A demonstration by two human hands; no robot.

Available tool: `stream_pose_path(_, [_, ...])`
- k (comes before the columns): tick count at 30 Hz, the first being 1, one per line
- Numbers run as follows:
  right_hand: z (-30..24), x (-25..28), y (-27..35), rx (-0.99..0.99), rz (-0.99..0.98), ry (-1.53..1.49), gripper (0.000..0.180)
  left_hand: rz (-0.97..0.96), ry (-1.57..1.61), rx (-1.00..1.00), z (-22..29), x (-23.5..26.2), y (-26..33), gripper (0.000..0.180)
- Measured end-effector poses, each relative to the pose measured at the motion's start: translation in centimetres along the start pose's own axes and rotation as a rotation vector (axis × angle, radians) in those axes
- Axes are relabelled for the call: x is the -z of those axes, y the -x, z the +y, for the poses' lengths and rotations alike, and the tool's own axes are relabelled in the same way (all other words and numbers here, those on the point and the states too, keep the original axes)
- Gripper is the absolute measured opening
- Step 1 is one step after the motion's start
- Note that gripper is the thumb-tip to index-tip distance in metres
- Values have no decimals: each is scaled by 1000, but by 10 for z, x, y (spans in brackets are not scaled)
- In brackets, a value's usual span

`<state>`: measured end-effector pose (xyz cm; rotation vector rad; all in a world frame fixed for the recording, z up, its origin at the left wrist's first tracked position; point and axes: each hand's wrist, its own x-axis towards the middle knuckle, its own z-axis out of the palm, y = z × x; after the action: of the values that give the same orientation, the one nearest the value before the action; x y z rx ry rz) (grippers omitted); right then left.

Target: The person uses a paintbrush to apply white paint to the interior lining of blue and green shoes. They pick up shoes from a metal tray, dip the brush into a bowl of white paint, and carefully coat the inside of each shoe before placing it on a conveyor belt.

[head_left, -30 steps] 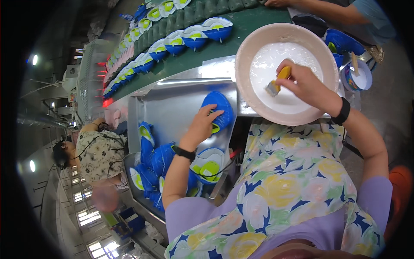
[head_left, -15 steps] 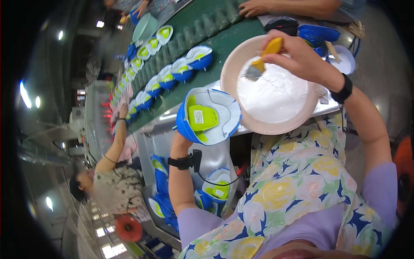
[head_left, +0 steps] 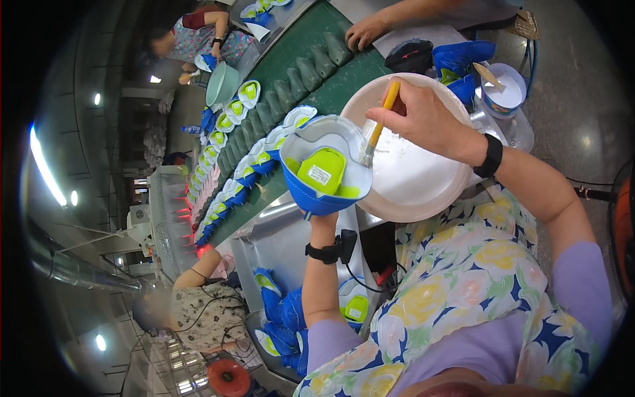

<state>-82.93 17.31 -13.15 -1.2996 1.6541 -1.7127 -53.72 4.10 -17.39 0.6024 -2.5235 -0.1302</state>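
My left hand [head_left: 324, 223] is closed under a blue shoe upper [head_left: 316, 200] and holds it up; most of its fingers are hidden behind it. The upper's opening faces me, showing a white lining and a lime-green insole with a white label. In my right hand [head_left: 428, 119] a brush [head_left: 376, 135] with a yellow handle is pinched between thumb and fingers. Its pale, wet bristles are at the right edge of the white lining and appear to touch it. Behind the brush stands a wide, pale pink basin [head_left: 413, 213] with white liquid in it.
On a green conveyor belt [head_left: 362, 74] lie rows of shoe uppers [head_left: 248, 171] and dark foot-shaped forms [head_left: 311, 74]. More blue uppers [head_left: 284, 317] fill a metal tray at lower left. A white bucket [head_left: 506, 99] holds another brush. A co-worker's hand [head_left: 366, 32] rests at the belt's far edge.
My right hand has brought the brush from over the basin to the upper's lining, turning its bristles downward. The upper has come nearer the basin, overlapping its left rim. The whole view has shifted.
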Motion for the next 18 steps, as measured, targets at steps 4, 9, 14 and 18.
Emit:
stream_pose_path(4, [3,-12,14,-228,-47,-174,42,315,373,199,-6,-19,-2,52])
stream_pose_path(9, [-3,-12,20,-333,-68,-345,38,519,446,122,19,-10,-38,53])
stream_pose_path(14, [2,3,13,0,-31,-302,26,138,806,568,-5,11,-28,45])
stream_pose_path(18, [-8,10,12,338,-124,-200,19,-544,2177,1009,-7,10,-5,48])
